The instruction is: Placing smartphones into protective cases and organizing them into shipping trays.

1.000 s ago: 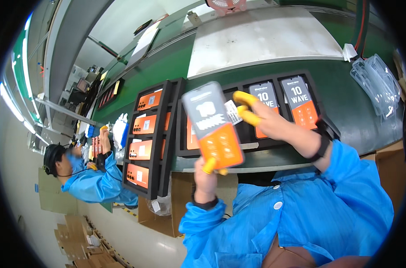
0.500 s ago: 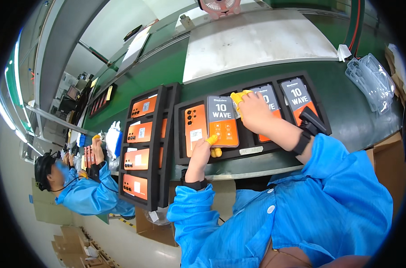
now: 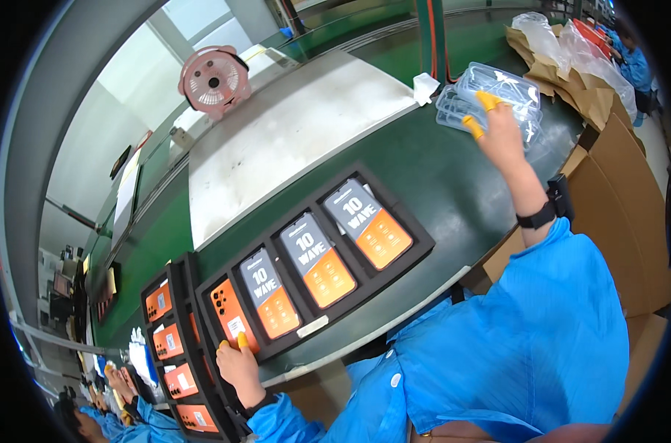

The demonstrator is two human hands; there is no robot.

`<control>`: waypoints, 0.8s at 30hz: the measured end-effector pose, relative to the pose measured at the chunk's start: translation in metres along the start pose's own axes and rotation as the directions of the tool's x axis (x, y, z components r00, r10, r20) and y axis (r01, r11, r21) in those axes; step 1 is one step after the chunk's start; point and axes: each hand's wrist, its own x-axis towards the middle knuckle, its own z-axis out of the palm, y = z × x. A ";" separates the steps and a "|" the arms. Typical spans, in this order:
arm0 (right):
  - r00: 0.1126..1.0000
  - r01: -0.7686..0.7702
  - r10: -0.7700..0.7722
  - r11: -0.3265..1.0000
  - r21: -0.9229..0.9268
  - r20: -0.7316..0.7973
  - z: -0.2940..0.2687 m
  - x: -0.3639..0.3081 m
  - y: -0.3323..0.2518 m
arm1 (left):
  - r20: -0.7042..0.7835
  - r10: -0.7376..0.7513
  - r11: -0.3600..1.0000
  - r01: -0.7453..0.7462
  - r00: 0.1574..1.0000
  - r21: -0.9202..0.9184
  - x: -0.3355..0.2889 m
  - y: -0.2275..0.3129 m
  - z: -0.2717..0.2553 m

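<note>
At the near left end of a black foam tray, my left hand has its yellow-tipped fingers closed at the lower end of an orange phone with a back camera cluster and a white label. Beside it in the tray lie three phones with grey-and-orange printed front films: a left one, a middle one and a right one. My right hand is stretched out to the far right over clear plastic trays. Its yellow-tipped thumb and finger are apart.
Left of the foam tray stand further black trays with several orange phones. Beyond lies a white board with a pink fan behind. A cardboard box is at right. Another person works at far left.
My right hand has left the phones and swung right to the clear plastic trays. My left hand has shifted from a film-covered phone to the orange phone. The view has turned right.
</note>
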 end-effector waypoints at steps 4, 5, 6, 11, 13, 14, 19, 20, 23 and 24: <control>0.991 -0.131 0.121 0.972 -0.194 -0.060 0.016 -0.003 0.059 | -0.007 -0.080 0.997 0.080 0.997 -0.024 -0.005 -0.002 0.008; 0.987 -0.114 0.138 0.961 -0.253 0.079 0.024 -0.010 0.068 | -0.020 -0.118 0.992 0.118 0.993 -0.038 -0.004 0.015 -0.002; 0.963 -0.085 0.157 0.949 -0.302 0.220 0.035 -0.017 0.076 | -0.018 -0.112 0.993 0.112 0.994 -0.037 -0.003 0.019 -0.002; 0.980 -0.130 0.147 0.983 -0.132 0.133 0.046 -0.027 0.091 | 0.001 -0.244 0.919 0.231 0.970 -0.319 0.019 -0.005 0.027; 0.999 -0.016 0.009 0.987 0.161 0.042 0.012 -0.015 0.063 | 0.107 -0.312 0.837 0.326 0.944 -0.439 0.032 -0.033 0.037; 0.998 -0.019 0.009 0.984 0.176 0.059 -0.004 -0.013 0.049 | 0.217 -0.348 0.725 0.408 0.912 -0.554 0.030 -0.043 0.037; 0.264 -0.138 -0.553 0.790 0.598 0.791 -0.029 -0.053 0.015 | 0.520 -0.045 0.371 0.497 0.853 -0.784 0.045 -0.023 -0.023; 0.088 -0.104 -0.550 0.824 0.557 0.831 -0.020 -0.065 0.014 | 0.517 -0.051 0.379 0.495 0.855 -0.782 0.044 -0.017 -0.031; -0.014 -0.214 -0.589 0.791 0.573 0.808 -0.031 -0.051 0.013 | 0.293 0.063 0.054 0.290 0.954 -0.955 0.020 0.040 -0.057; -0.018 -0.221 -0.585 0.793 0.568 0.811 -0.031 -0.051 0.010 | 0.253 0.129 -0.053 0.261 0.959 -0.964 0.009 0.077 -0.068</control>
